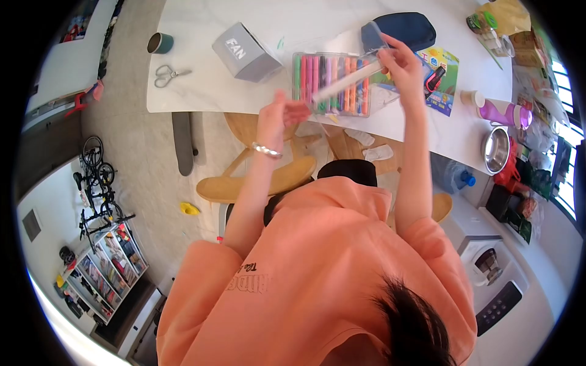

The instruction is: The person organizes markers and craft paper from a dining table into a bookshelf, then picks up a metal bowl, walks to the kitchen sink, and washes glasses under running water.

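Note:
A clear plastic case of colored markers [303, 78] lies on the white table, its pens side by side in a row. Above it, my right hand [400, 66] pinches a clear plastic lid [349, 81], held tilted with its pale edge crossing over the pens. Motion blurs the lid's outline. My left hand [284, 116], with a silver bracelet at the wrist, hovers by the table's front edge near the case's lower left corner. Its fingers look stretched toward the lid's lower end, though blurred; I cannot tell whether they touch it.
On the table [195, 36] are a gray FAN box [247, 53], scissors [171, 75], a dark cup [160, 43], a navy pouch [408, 30], a colorful book [448, 73], a purple bottle [503, 114] and a steel bowl [497, 150]. A wooden chair [256, 180] stands below.

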A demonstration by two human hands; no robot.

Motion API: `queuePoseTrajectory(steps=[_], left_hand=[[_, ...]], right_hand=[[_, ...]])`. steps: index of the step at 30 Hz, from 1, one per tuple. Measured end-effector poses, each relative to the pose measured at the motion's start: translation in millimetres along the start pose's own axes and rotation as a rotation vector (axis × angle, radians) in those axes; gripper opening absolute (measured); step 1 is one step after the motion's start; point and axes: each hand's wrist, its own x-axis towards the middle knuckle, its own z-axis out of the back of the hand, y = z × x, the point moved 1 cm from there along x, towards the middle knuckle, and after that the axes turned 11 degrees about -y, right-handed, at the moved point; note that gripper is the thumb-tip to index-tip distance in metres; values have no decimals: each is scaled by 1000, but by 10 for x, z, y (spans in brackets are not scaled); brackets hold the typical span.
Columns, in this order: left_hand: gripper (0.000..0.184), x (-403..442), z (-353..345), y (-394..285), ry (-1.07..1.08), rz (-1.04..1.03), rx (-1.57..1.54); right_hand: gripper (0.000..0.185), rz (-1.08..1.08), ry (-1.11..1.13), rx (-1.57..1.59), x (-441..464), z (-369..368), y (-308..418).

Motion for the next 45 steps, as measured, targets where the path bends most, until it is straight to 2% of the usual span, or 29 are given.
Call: queuePoseTrajectory(steps=[1, 2, 3, 5, 6, 7, 8, 9, 10, 11, 13, 14, 15, 17, 19, 20, 22, 24, 26, 27, 29, 30, 32, 33, 35, 38, 42, 45], left_hand=[[60, -16, 40, -34, 188, 192, -164], [77, -24, 47, -52, 131, 159, -96], [77, -37, 14, -109, 137, 157, -89], [63, -48, -93, -254, 118, 19, -79], [63, -63, -171, -334, 121, 18, -76], [53, -78, -267, -420, 224, -41, 8], [45, -73, -326, -465, 326, -101, 93], [45, -33, -334, -468, 323, -102, 97], [41, 21, -343, -458, 403, -61, 173], [40, 69, -345, -449, 484, -19, 249], [39, 174, -311, -396, 433, -10, 187], [39, 217, -284, -341, 384, 5, 119], [39, 252, -252, -226, 387, 2, 121], [34, 345, -175, 23, 121, 13, -301], [33, 382, -162, 199, 65, 38, -381], [32, 390, -158, 258, 15, 67, -460], [33, 371, -159, 321, 34, 64, -375], [35, 353, -206, 393, 56, 62, -293], [34, 333, -246, 457, -46, -66, -70], [34, 319, -248, 486, -43, -66, -68], [35, 295, -233, 504, -350, -463, 682], [35, 329, -224, 587, -351, -463, 682], [38, 391, -215, 724, -578, -852, 875], [38, 380, -251, 702, -581, -856, 874], [42, 377, -305, 697, -390, -374, 448], [46, 476, -261, 841, -417, -480, 485], [44, 376, -318, 706, -455, -393, 575], [42, 376, -318, 645, -452, -385, 474]], right_hand=[[34, 6, 273, -4, 104, 25, 120], [33, 11, 547, -10, 173, 31, 227], [33, 13, 538, -7, 226, 10, 330], [33, 99, 1030, -257, 249, -157, 470], [32, 153, 1091, -263, 245, -279, 405], [32, 154, 1089, -262, 230, -385, 426], [30, 205, 1234, -311, 198, -496, 445], [29, 258, 1379, -360, 150, -605, 487], [24, 298, 1375, -501, 93, -680, 570], [24, 302, 1373, -496, 50, -706, 568], [23, 405, 1072, -587, -5, -724, 503], [30, 803, 706, -557, -54, -610, 506], [30, 804, 702, -558, -124, -488, 412], [40, 598, -260, -558, -192, -199, 128], [47, 292, -182, -441, -334, -22, -346], [47, 287, -184, -438, -447, -39, -488], [48, -146, -144, -36, -630, -61, -696], [48, -150, -147, -74, -716, -92, -764], [45, -95, -190, -96, -793, -147, -775], [45, -95, -192, -96, -821, -160, -792], [41, 15, -223, -197, -855, -175, -809], [41, 16, -223, -197, -858, -171, -791], [38, -49, -221, -340, -839, -168, -750], [38, -46, -220, -337, -831, -165, -780], [36, 14, -248, -432, -812, -148, -842], [36, -57, -206, -445, -801, -153, -850], [36, -77, -215, -416, -789, -172, -812], [36, 1, -212, -430, -781, -190, -761]])
